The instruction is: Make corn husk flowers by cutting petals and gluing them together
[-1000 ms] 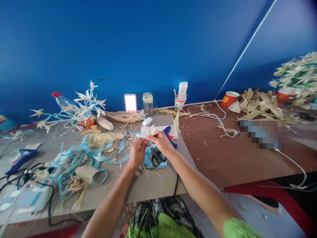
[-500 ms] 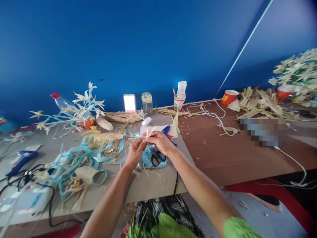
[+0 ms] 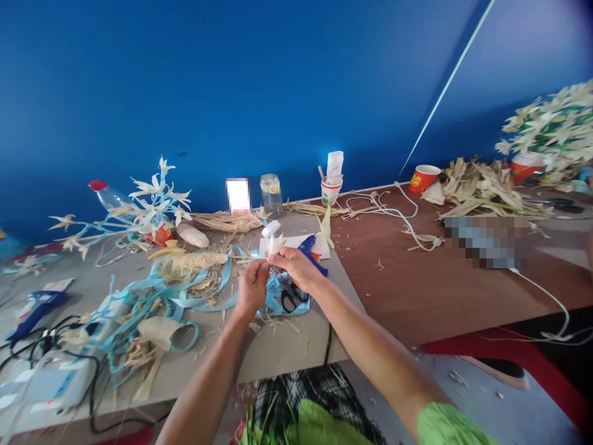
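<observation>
Centrally, pointed papery flower (image 3: 277, 244), curling ribbon (image 3: 227, 276)

Pale, pointy-petalled flower (image 3: 277, 243), upright

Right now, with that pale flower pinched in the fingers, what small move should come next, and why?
I'd probably steady the flower with the right hand and pinch its base with the left hand. The petals poke up from the right hand's pinch, and the left hand is right beside the base, though whether it grips anything is too small to tell.
</observation>
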`<state>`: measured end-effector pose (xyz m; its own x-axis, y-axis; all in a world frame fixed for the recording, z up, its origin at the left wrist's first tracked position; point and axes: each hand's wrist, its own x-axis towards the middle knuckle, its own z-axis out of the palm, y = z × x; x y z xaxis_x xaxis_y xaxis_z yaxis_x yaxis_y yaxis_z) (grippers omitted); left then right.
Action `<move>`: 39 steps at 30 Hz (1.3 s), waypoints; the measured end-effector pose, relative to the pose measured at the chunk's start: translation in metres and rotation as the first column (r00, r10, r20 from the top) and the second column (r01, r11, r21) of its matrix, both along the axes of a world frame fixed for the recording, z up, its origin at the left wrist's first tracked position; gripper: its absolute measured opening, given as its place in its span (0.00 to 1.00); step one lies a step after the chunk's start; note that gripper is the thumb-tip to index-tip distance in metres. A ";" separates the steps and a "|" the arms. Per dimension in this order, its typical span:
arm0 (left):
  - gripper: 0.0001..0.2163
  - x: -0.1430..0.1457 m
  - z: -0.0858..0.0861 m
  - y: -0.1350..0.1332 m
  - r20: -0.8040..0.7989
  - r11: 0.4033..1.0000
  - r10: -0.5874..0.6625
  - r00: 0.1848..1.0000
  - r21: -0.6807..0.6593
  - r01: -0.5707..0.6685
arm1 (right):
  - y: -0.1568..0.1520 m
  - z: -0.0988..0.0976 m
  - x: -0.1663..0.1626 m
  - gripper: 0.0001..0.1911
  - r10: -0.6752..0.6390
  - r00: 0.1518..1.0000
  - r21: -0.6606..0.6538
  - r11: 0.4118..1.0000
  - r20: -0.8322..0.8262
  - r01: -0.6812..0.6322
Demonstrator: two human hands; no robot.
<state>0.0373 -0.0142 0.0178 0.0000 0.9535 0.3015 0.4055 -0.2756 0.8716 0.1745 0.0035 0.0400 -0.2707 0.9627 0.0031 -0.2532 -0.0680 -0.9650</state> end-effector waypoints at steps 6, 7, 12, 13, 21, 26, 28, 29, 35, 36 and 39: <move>0.15 -0.001 -0.006 0.004 0.412 0.976 -0.088 0.907 -0.144 0.161 | 0.001 0.005 0.005 0.16 0.114 0.968 -0.097 0.986 -0.222 -0.139; 0.15 -0.001 -0.007 0.005 0.447 0.964 -0.125 0.886 -0.158 0.215 | 0.001 0.004 0.005 0.15 0.129 0.962 -0.097 0.983 -0.239 -0.156; 0.17 0.000 -0.004 0.003 0.405 0.937 -0.232 0.884 -0.151 0.315 | 0.000 0.000 0.000 0.13 0.094 0.965 -0.080 0.990 -0.247 -0.116; 0.17 0.001 -0.002 0.002 0.344 0.948 -0.222 0.912 -0.143 0.284 | 0.000 -0.001 -0.002 0.14 0.053 0.971 -0.071 0.995 -0.231 -0.072; 0.11 0.002 -0.001 0.000 -0.233 0.995 -0.058 0.971 0.060 0.074 | 0.000 -0.009 -0.013 0.16 -0.296 0.946 -0.005 0.954 0.134 0.299; 0.10 0.002 -0.005 0.001 -0.359 0.979 0.059 0.932 0.205 0.017 | -0.001 -0.001 -0.008 0.17 -0.309 0.901 0.027 0.948 0.305 0.316; 0.11 0.001 -0.003 0.001 -0.261 0.995 0.049 0.964 0.099 -0.024 | -0.002 0.004 -0.004 0.18 -0.274 0.915 0.055 0.961 0.296 0.271; 0.12 0.001 -0.002 0.000 -0.173 0.999 0.033 0.984 0.025 -0.029 | -0.002 0.006 -0.001 0.18 -0.238 0.937 0.052 0.971 0.256 0.232; 0.16 0.000 -0.002 0.001 0.400 0.961 -0.150 0.904 -0.155 0.228 | -0.002 0.009 0.008 0.16 0.052 0.997 -0.078 0.995 -0.064 -0.057; 0.16 0.000 -0.002 0.001 0.446 0.948 -0.184 0.876 -0.155 0.278 | -0.002 0.009 0.008 0.14 0.105 0.990 -0.076 0.991 -0.098 -0.112; 0.17 0.001 -0.002 0.001 0.521 0.902 -0.254 0.815 -0.177 0.394 | -0.003 0.006 0.006 0.13 0.169 0.974 -0.045 0.983 -0.150 -0.177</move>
<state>0.0382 -0.0135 0.0157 0.2477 0.9653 0.0825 -0.1487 -0.0462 0.9878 0.1800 0.0004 0.0461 -0.4341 0.9009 0.0002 -0.3698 -0.1780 -0.9119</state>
